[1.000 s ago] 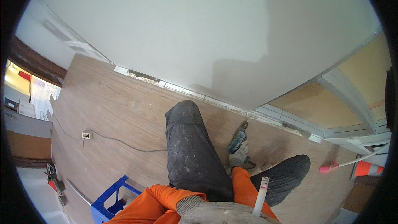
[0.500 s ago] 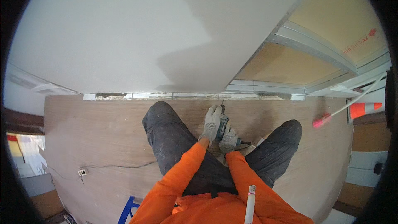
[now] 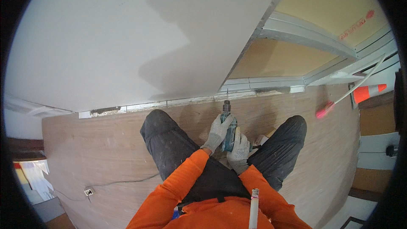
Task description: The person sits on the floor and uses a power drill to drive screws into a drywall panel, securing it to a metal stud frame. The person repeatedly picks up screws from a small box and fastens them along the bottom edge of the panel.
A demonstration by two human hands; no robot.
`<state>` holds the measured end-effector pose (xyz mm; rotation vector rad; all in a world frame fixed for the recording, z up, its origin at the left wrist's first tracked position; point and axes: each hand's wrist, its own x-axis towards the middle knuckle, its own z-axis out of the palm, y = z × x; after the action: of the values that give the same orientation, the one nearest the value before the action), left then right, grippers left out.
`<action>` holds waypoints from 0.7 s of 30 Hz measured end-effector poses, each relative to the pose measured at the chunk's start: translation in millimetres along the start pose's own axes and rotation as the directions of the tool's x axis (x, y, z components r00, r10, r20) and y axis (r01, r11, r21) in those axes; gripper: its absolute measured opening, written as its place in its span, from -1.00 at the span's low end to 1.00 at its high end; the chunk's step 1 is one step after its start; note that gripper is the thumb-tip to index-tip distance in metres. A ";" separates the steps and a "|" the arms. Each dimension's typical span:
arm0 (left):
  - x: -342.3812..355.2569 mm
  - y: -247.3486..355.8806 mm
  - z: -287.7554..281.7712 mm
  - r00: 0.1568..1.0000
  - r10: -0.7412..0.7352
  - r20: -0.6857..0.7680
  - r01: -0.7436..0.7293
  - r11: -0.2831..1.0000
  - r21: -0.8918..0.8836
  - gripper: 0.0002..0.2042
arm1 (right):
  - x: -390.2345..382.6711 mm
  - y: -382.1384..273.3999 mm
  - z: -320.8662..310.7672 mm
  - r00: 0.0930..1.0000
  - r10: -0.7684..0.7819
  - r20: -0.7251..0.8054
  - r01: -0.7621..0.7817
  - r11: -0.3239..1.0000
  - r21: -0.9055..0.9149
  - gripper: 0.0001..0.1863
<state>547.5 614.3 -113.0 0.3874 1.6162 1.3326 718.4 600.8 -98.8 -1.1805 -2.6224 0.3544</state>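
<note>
A teal and black power drill point(image 3: 230, 135) is between my knees, its bit pointing at the foot of the wall. My left hand point(image 3: 219, 129), in a pale knit glove, is closed around the left side of its body behind the chuck. My right hand point(image 3: 239, 149), gloved alike, grips the rear of the drill on its right side. The thin bit overlaps the low white strip point(image 3: 193, 101) along the wall's base; whether it touches cannot be told. Above that strip stands a smooth white wall panel point(image 3: 106, 38).
Open metal framing point(image 3: 309, 40) with yellowish boards is at upper right. A pink-headed brush point(image 3: 325, 109) with a long pale handle leans beside an orange traffic cone point(image 3: 368, 93). A cable ends in a white socket point(image 3: 88, 191) on the floor point(image 3: 101, 157). A cigarette point(image 3: 254, 212) juts into view below.
The view has turned slightly, tilting the wall base. The drill's chuck and body show more fully, and my right hand is spread more visibly along its side. Both hands keep their hold.
</note>
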 end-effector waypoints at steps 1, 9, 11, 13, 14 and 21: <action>-6.7 4.4 0.3 1.000 0.025 -0.013 -0.026 0.996 -0.083 -0.59 | 1.4 -1.7 -7.8 0.999 -0.041 -0.028 0.042 0.999 0.027 0.15; -30.5 51.3 -23.5 0.963 0.263 0.048 -0.257 0.960 -0.107 -0.61 | 26.4 -23.1 -40.6 0.979 -0.106 -0.173 0.137 0.975 0.177 0.10; -28.0 54.5 -24.5 0.970 0.241 0.028 -0.231 0.952 -0.200 -0.63 | 34.0 -27.4 -50.2 0.986 -0.094 -0.141 0.123 0.970 0.210 0.09; -28.0 61.4 -24.2 0.972 0.231 0.038 -0.213 0.939 -0.269 -0.64 | 39.2 -28.5 -53.8 0.987 -0.088 -0.137 0.120 0.963 0.243 0.09; -31.1 68.8 -24.3 0.971 0.232 0.055 -0.206 0.933 -0.293 -0.65 | 40.7 -28.6 -54.6 0.985 -0.089 -0.146 0.125 0.958 0.259 0.10; -30.2 71.5 -22.7 0.972 0.230 0.042 -0.202 0.918 -0.341 -0.70 | 43.9 -26.6 -51.0 0.986 -0.092 -0.140 0.133 0.937 0.323 0.12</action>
<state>520.7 603.9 -37.4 0.4147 1.2737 1.7053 687.8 623.0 -37.1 -0.9057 -2.3896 0.6495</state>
